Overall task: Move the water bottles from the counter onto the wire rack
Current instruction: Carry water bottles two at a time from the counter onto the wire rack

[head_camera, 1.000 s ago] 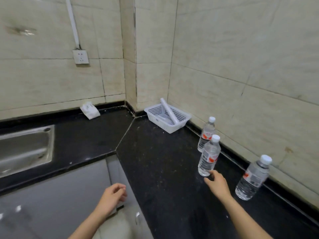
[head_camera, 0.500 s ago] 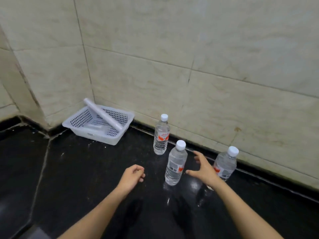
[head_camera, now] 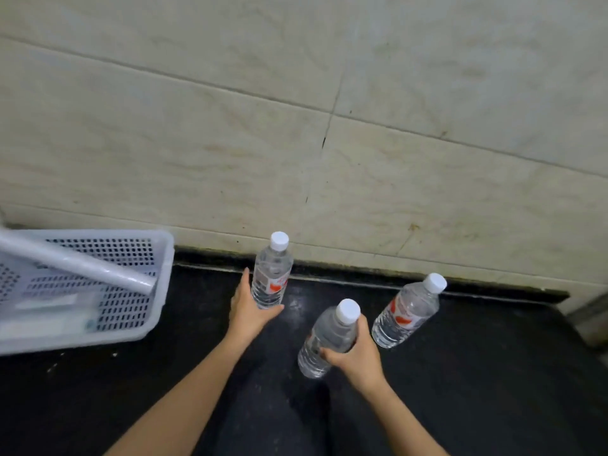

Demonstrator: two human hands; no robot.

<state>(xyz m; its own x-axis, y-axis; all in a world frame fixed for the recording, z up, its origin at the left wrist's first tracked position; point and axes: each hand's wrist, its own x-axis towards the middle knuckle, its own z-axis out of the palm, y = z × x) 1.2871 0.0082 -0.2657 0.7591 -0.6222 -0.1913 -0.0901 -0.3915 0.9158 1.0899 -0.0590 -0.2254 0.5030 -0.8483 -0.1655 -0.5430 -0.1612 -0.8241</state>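
Basket (head_camera: 163, 258) and roll (head_camera: 82, 263) off-frame at left.

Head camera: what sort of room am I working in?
Probably a kitchen or utility room: a black counter against a beige tiled wall, with a white perforated basket on it.

A kitchen-type work area is indicated. A dark polished stone counter (head_camera: 477, 390) is fitted against a wall (head_camera: 296, 126) clad in large pale tiles with marble-like veining (grout lines and some staining are visible). The joint is closed by a low dark upstand (head_camera: 362, 278). A white perforated plastic basket (head_camera: 161, 291) holding a wrapped roll (head_camera: 75, 263) is placed at the left, and sealed water bottles (head_camera: 406, 312) are stood on the counter. Domestic or commercial use cannot be determined.
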